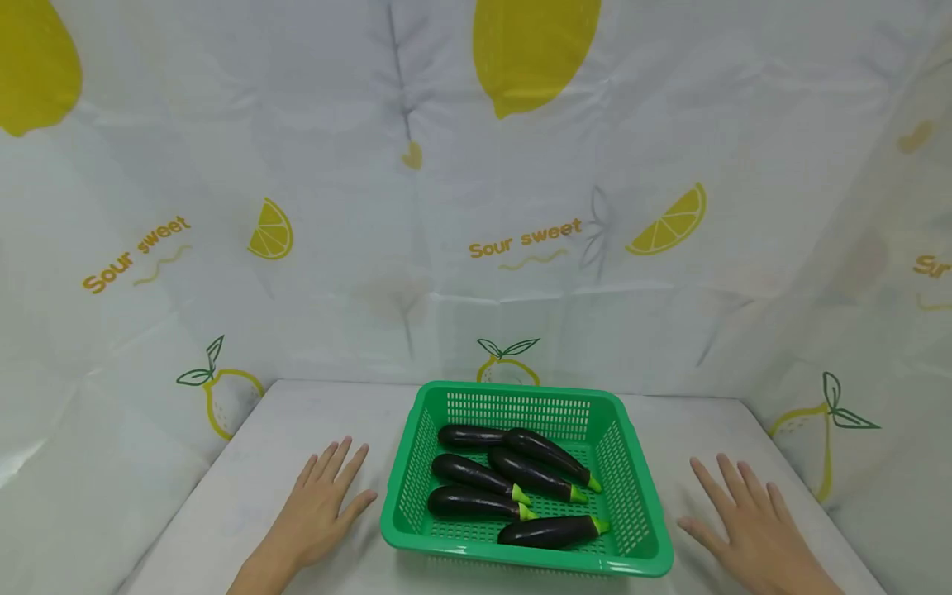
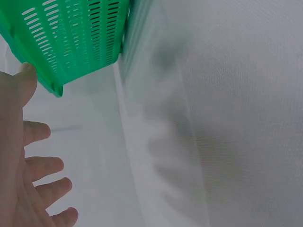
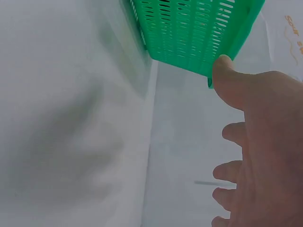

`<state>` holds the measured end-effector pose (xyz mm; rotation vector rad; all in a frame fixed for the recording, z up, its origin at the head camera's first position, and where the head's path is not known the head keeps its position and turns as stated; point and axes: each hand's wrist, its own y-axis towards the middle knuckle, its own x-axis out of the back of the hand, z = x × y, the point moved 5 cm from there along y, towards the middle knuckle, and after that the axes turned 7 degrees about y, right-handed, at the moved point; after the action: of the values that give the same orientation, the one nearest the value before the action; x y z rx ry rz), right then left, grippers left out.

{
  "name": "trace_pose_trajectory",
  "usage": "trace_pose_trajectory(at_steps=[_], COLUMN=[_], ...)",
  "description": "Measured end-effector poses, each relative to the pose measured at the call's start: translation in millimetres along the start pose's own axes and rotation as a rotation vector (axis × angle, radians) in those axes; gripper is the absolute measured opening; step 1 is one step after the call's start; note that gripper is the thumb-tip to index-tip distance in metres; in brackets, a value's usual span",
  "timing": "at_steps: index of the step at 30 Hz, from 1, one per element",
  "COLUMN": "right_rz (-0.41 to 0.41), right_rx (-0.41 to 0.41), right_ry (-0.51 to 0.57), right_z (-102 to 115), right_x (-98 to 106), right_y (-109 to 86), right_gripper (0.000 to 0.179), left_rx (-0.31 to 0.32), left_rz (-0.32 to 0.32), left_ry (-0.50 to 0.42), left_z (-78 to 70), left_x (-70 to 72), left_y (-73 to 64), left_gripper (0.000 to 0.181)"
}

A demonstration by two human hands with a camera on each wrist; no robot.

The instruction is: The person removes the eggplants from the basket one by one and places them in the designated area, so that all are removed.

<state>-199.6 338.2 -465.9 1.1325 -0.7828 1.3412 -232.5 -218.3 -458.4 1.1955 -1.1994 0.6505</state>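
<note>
A green plastic basket point(image 1: 525, 559) with slotted walls stands on the white table. Several dark purple eggplants point(image 1: 476, 502) with green stem ends lie inside it, one of them point(image 1: 546, 532) near the front wall. To the basket's left my left hand point(image 1: 318, 506) is spread, palm down and holding nothing. On the opposite side my right hand point(image 1: 751, 525) has its fingers spread too, nothing in it. In the head view a gap separates each hand from the basket. Both wrist views show the basket's outer wall point(image 2: 75, 42) beyond the thumb.
The white tabletop point(image 1: 223, 504) reaches back to a hanging white sheet point(image 1: 335, 314) printed with lemons and lettering. That sheet also closes in the left and right sides. Soft hand shadows fall on the table in the wrist views.
</note>
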Motion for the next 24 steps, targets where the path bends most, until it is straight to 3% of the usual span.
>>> trace_pose_trajectory(at_steps=[5, 14, 24], right_rz=[-0.017, -0.084, -0.13], right_rx=[0.032, 0.075, 0.098], right_ry=[0.007, 0.044, 0.1], right_z=[5.4, 23.7, 55.2], right_x=[8.8, 26.3, 46.2], right_y=[2.5, 5.9, 8.1], right_gripper=[0.081, 0.072, 0.066], left_rx=[-0.017, -0.067, -0.003], left_rz=[-0.046, -0.187, -0.16], left_ry=[-0.015, -0.078, -0.214], left_z=[-2.5, -9.8, -20.3], left_x=[5.7, 13.4, 15.1], left_y=[1.0, 8.5, 13.7], left_gripper=[0.059, 0.054, 0.048])
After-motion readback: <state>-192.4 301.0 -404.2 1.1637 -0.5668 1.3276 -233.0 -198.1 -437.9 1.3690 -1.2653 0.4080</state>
